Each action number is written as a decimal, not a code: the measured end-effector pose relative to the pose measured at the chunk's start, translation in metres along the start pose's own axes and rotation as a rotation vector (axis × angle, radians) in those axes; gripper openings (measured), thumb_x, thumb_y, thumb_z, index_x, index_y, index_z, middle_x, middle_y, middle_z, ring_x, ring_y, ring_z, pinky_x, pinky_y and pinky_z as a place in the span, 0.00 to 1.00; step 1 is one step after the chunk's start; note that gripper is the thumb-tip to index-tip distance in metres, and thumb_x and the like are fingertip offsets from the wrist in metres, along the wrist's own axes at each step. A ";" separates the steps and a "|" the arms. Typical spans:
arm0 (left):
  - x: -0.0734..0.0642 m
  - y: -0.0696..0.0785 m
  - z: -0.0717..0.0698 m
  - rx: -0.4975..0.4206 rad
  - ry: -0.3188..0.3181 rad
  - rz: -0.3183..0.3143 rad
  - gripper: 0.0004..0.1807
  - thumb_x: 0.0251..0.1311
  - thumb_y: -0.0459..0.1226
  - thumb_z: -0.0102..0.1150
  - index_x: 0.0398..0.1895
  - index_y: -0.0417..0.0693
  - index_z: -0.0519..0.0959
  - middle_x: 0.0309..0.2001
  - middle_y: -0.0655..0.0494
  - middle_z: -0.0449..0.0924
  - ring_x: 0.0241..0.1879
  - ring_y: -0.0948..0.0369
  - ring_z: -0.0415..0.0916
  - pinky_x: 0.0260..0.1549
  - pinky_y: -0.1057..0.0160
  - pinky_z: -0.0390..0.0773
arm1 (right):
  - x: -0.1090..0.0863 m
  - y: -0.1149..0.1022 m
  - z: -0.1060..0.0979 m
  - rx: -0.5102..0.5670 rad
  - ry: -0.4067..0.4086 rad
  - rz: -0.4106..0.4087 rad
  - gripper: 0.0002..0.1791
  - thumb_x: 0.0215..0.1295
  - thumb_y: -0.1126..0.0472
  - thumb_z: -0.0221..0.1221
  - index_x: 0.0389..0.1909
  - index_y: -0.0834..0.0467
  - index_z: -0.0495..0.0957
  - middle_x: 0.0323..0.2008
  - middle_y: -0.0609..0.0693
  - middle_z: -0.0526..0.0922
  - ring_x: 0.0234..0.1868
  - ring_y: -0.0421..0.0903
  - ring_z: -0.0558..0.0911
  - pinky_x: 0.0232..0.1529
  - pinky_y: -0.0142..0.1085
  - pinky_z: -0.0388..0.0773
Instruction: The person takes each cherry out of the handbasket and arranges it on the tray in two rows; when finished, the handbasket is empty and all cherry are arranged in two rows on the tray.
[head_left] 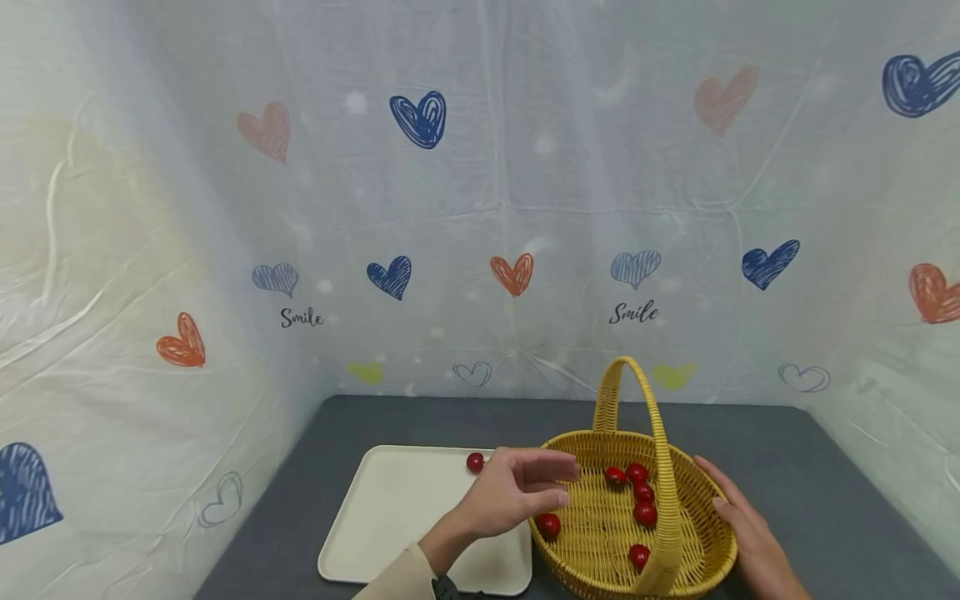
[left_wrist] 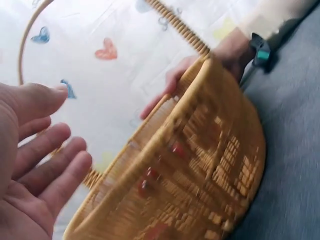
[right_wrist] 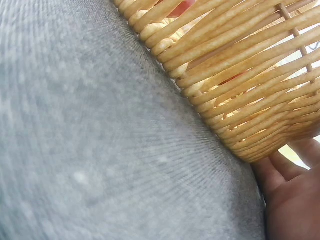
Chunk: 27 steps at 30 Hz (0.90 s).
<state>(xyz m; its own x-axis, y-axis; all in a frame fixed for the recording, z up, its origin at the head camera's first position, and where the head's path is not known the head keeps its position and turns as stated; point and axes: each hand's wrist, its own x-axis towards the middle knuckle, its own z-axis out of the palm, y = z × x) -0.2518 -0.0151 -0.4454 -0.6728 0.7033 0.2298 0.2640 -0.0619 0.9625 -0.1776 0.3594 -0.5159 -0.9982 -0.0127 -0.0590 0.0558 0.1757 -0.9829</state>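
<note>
A yellow woven basket (head_left: pixel 577 575) with a tall arched handle (head_left: pixel 651 400) stands on the right of the dark table. Several small, shiny red fruits like cherries (head_left: pixel 645 514) lie in it, one by its left wall. My left hand (head_left: pixel 506 492) hovers between the tray and the basket's left rim, its loosely bent fingers holding nothing in the left wrist view. At the basket's right side, my right hand (head_left: pixel 757 537) holds the rim, thumb over the edge and fingers along the outer wall. One more red fruit (head_left: pixel 475 462) is on the cream tray (head_left: pixel 397 517), near its far right corner.
The tray lies flat just left of the basket, partly covered by my left forearm. Grey cloth (head_left: pixel 817 483) covers the table. A white curtain (head_left: pixel 570 183) printed with hearts hangs behind it and along both sides.
</note>
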 end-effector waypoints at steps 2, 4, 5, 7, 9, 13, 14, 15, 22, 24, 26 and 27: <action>0.006 -0.001 0.009 0.026 -0.024 -0.014 0.24 0.73 0.36 0.70 0.69 0.39 0.83 0.64 0.37 0.86 0.61 0.58 0.89 0.58 0.65 0.87 | 0.000 0.000 0.000 -0.002 0.002 0.003 0.37 0.93 0.43 0.34 0.91 0.53 0.38 0.86 0.70 0.44 0.55 0.19 0.77 0.49 0.33 0.87; 0.012 -0.003 0.018 0.083 -0.050 -0.027 0.22 0.72 0.36 0.71 0.67 0.41 0.85 0.61 0.40 0.89 0.58 0.61 0.89 0.56 0.68 0.87 | 0.000 0.000 0.000 -0.009 0.005 0.002 0.37 0.93 0.43 0.34 0.91 0.53 0.38 0.86 0.70 0.43 0.55 0.17 0.75 0.49 0.32 0.86; 0.016 -0.004 0.022 0.120 -0.067 -0.034 0.21 0.72 0.36 0.71 0.65 0.41 0.86 0.59 0.42 0.90 0.56 0.63 0.90 0.55 0.70 0.87 | 0.000 0.000 0.000 -0.011 0.005 0.001 0.37 0.93 0.43 0.34 0.91 0.53 0.38 0.87 0.71 0.43 0.55 0.17 0.75 0.49 0.32 0.87; 0.022 -0.005 0.030 0.192 -0.113 -0.044 0.19 0.72 0.36 0.72 0.63 0.42 0.87 0.56 0.44 0.92 0.52 0.68 0.90 0.51 0.72 0.87 | 0.000 -0.001 0.000 -0.012 0.006 0.003 0.37 0.93 0.43 0.34 0.91 0.53 0.38 0.87 0.71 0.43 0.55 0.18 0.76 0.49 0.33 0.87; 0.028 -0.006 0.038 0.262 -0.177 -0.050 0.18 0.72 0.35 0.72 0.63 0.43 0.88 0.56 0.48 0.92 0.50 0.73 0.89 0.49 0.74 0.87 | 0.000 -0.001 0.000 -0.014 0.006 0.005 0.37 0.93 0.43 0.34 0.91 0.54 0.38 0.87 0.71 0.43 0.55 0.18 0.76 0.49 0.34 0.87; 0.039 -0.007 0.052 0.473 -0.310 -0.025 0.17 0.74 0.36 0.70 0.63 0.47 0.88 0.57 0.56 0.92 0.47 0.79 0.87 0.46 0.79 0.84 | 0.000 0.000 0.000 0.006 0.002 0.015 0.37 0.93 0.43 0.34 0.91 0.53 0.38 0.86 0.71 0.43 0.54 0.23 0.80 0.48 0.38 0.89; 0.042 -0.008 0.055 0.534 -0.338 -0.010 0.17 0.75 0.36 0.69 0.64 0.49 0.88 0.57 0.58 0.92 0.48 0.79 0.86 0.46 0.80 0.83 | 0.000 0.000 0.000 0.008 0.002 0.014 0.37 0.93 0.43 0.34 0.91 0.52 0.38 0.86 0.71 0.43 0.54 0.24 0.80 0.48 0.39 0.89; 0.045 -0.009 0.058 0.595 -0.361 0.005 0.17 0.75 0.36 0.69 0.64 0.51 0.88 0.57 0.60 0.92 0.48 0.80 0.86 0.46 0.81 0.82 | 0.000 0.000 0.000 0.013 0.002 0.012 0.37 0.93 0.43 0.34 0.91 0.52 0.38 0.86 0.71 0.43 0.54 0.25 0.81 0.48 0.39 0.89; 0.064 -0.025 0.076 0.853 -0.522 0.083 0.18 0.73 0.35 0.71 0.63 0.58 0.89 0.49 0.72 0.91 0.40 0.85 0.79 0.41 0.86 0.77 | 0.001 0.001 0.000 0.025 0.008 0.015 0.36 0.93 0.44 0.34 0.91 0.51 0.38 0.86 0.73 0.45 0.53 0.27 0.83 0.48 0.42 0.90; 0.067 -0.029 0.078 0.871 -0.549 0.088 0.17 0.72 0.34 0.71 0.61 0.58 0.90 0.45 0.72 0.91 0.35 0.85 0.77 0.39 0.86 0.76 | 0.001 0.001 0.000 0.024 0.010 0.010 0.36 0.93 0.45 0.34 0.91 0.51 0.39 0.86 0.73 0.45 0.53 0.28 0.83 0.48 0.42 0.90; 0.068 -0.031 0.078 0.897 -0.530 0.091 0.17 0.71 0.34 0.72 0.59 0.58 0.90 0.43 0.72 0.90 0.32 0.84 0.74 0.36 0.85 0.75 | 0.000 0.001 0.000 0.021 0.008 0.011 0.36 0.93 0.44 0.35 0.91 0.52 0.38 0.86 0.72 0.44 0.54 0.27 0.82 0.48 0.41 0.90; 0.069 -0.031 0.079 0.912 -0.505 0.097 0.17 0.71 0.34 0.72 0.59 0.58 0.91 0.43 0.72 0.90 0.32 0.83 0.74 0.36 0.85 0.75 | 0.000 0.001 -0.001 0.015 0.011 0.009 0.36 0.93 0.44 0.35 0.91 0.52 0.39 0.86 0.72 0.44 0.54 0.26 0.82 0.48 0.41 0.90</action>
<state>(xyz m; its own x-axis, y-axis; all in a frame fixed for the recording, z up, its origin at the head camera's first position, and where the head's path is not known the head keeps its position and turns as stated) -0.2519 0.0907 -0.4710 -0.3090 0.9510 0.0114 0.8640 0.2757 0.4212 -0.1778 0.3602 -0.5164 -0.9979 0.0000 -0.0654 0.0645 0.1611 -0.9848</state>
